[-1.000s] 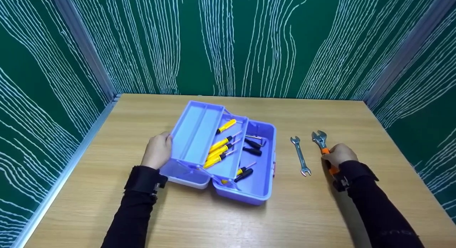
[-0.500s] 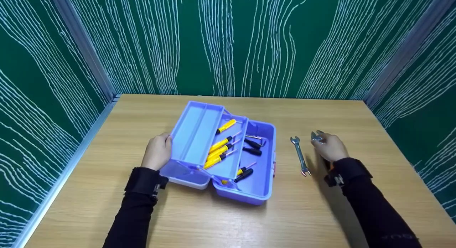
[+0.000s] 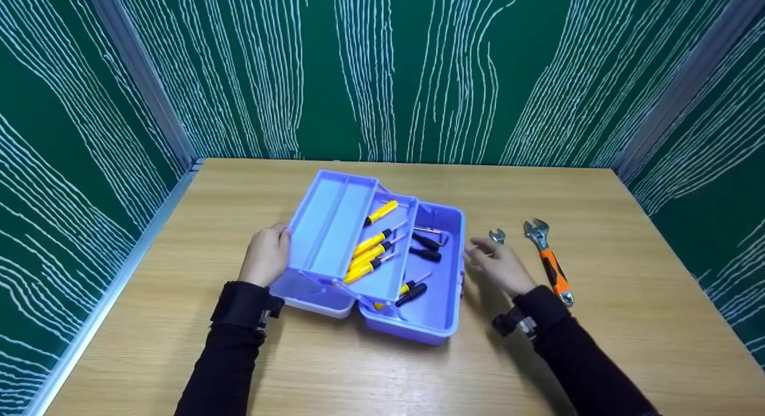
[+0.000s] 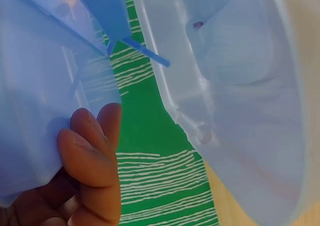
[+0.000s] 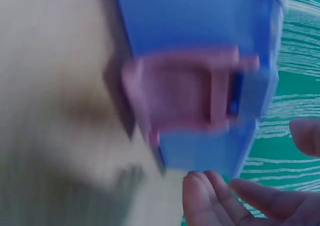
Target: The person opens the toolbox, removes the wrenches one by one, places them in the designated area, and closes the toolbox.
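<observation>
Your left hand (image 3: 266, 254) is wrapped over the left end of the raised cantilever tray (image 3: 327, 222) of the open purple toolbox (image 3: 439, 311), which sits near the middle of the table (image 3: 382, 368), slightly toward the left edge; the grip is clenched on the tray wall, fingers curled around it in the left wrist view. Your right hand (image 3: 501, 265) hovers just beside the toolbox's right end by its pink latch (image 5: 185, 93), grip released, fingers relaxed and holding nothing. Toward the right edge lie an open-end wrench (image 3: 496, 235), partly hidden behind that hand, and an orange-handled adjustable wrench (image 3: 548, 260); yellow-handled screwdrivers (image 3: 370, 248) lie in the tray.
</observation>
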`<control>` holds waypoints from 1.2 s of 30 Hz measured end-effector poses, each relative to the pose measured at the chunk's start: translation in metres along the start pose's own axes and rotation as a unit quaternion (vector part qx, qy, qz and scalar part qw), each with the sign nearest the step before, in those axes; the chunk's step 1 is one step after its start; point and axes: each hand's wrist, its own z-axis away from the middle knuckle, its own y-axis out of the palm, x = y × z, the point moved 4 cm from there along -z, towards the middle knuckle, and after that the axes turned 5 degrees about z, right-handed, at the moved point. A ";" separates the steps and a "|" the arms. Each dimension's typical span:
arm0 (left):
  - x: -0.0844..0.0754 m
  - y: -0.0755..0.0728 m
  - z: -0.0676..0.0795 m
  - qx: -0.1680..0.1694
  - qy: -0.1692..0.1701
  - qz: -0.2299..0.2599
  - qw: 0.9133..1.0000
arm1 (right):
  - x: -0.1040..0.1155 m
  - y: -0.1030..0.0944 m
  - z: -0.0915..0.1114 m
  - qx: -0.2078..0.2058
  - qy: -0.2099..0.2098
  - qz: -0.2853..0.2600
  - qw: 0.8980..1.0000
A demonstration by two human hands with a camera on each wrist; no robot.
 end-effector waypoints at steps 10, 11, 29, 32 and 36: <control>0.002 -0.002 0.000 -0.014 -0.003 0.025 1.000 | -0.002 0.030 -0.001 -0.004 0.025 -0.071 0.997; 0.002 -0.002 0.000 -0.016 -0.003 0.030 0.999 | -0.002 0.031 -0.001 -0.010 0.027 -0.076 0.997; 0.044 -0.015 0.006 -0.045 -0.089 0.083 0.991 | -0.002 0.036 0.005 -0.079 0.033 -0.092 0.992; 0.056 -0.005 0.010 0.013 -0.089 0.039 0.995 | -0.002 0.038 0.004 -0.074 0.041 -0.097 0.992; 0.064 0.010 0.014 0.067 -0.054 0.040 0.995 | -0.003 0.038 0.004 -0.071 0.045 -0.101 0.991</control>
